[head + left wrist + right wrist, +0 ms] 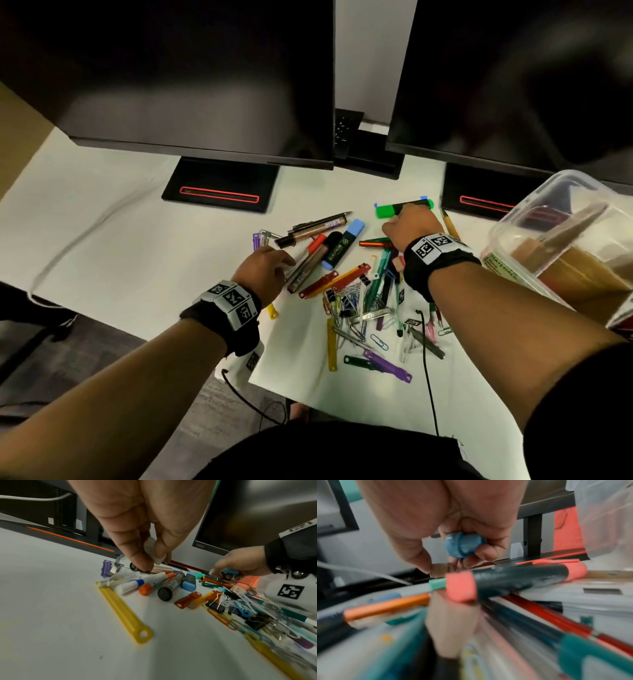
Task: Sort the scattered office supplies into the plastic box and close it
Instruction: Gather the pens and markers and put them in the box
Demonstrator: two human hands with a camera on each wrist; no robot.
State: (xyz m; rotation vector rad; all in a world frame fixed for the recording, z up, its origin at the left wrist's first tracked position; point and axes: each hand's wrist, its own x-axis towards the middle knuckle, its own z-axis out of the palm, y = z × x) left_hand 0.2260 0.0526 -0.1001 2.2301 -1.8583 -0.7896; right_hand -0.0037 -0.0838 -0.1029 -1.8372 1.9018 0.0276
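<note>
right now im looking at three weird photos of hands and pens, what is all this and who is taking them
No machine here: a person wears three cameras, one on the head and one on each wrist; the black bands with printed squares carry the wrist ones. The head view looks down on a white desk below two dark monitors, strewn with pens, markers, paper clips and coloured plastic strips. A clear plastic box stands at the right. The left hand pinches a small white piece and reaches for a pen. The right hand curls round a small blue object beside a green highlighter.
</note>
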